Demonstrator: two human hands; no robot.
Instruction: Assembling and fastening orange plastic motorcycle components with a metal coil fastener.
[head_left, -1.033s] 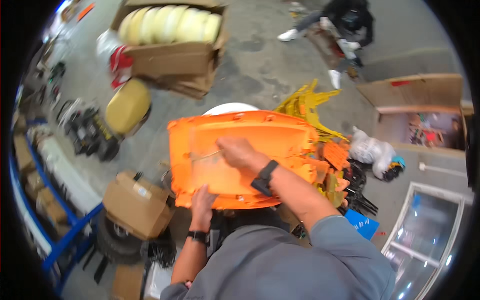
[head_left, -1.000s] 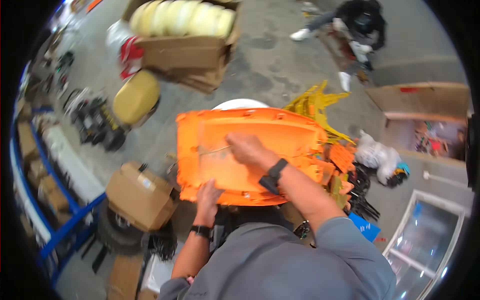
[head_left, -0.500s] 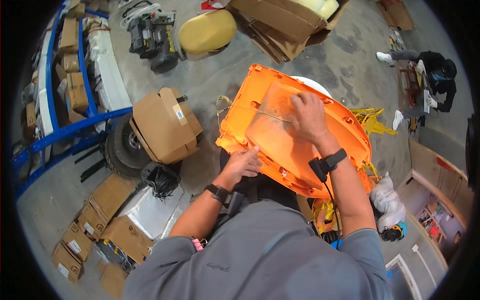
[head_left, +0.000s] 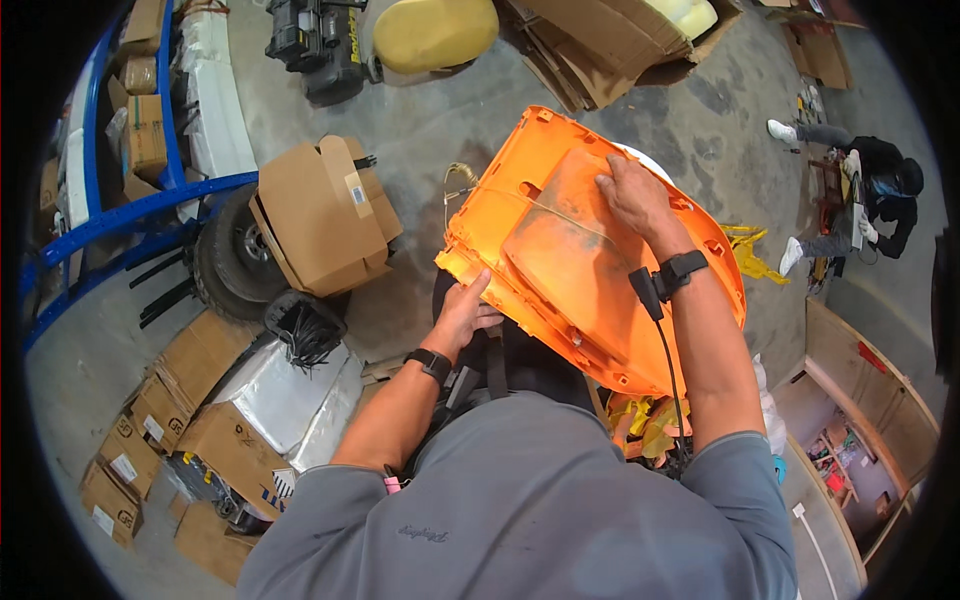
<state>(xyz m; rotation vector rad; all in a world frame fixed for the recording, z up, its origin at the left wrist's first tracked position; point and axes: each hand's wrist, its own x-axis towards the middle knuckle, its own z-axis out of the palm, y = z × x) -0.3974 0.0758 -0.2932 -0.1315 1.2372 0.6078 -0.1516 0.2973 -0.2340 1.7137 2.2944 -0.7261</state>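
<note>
A large orange plastic panel point(head_left: 560, 230) with clip tabs along its rim is tilted in front of me. Its raised middle is smudged with dark dirt. My left hand point(head_left: 465, 312) grips the near left edge, thumb on top and fingers underneath. At the far edge, my right hand point(head_left: 637, 200) is closed with its thumb on the inner face; some of its fingers are hidden. A thin tan cord point(head_left: 570, 215) runs across the panel, its loose loops hanging past the left edge. Behind the far rim shows part of a white round thing point(head_left: 648, 160).
An open cardboard box point(head_left: 322, 220) and tires point(head_left: 235, 250) stand at left beside blue shelving point(head_left: 150, 215). Ahead are a yellow oval pad point(head_left: 436, 35), a black machine point(head_left: 318, 50) and more cardboard point(head_left: 590, 60). Yellow parts point(head_left: 752, 255) lie at right; another person point(head_left: 880, 180) crouches beyond.
The panel has tilted up more steeply, its left corner raised. My right hand has gone from the middle of the panel to its far edge, and my left hand has shifted up and left.
</note>
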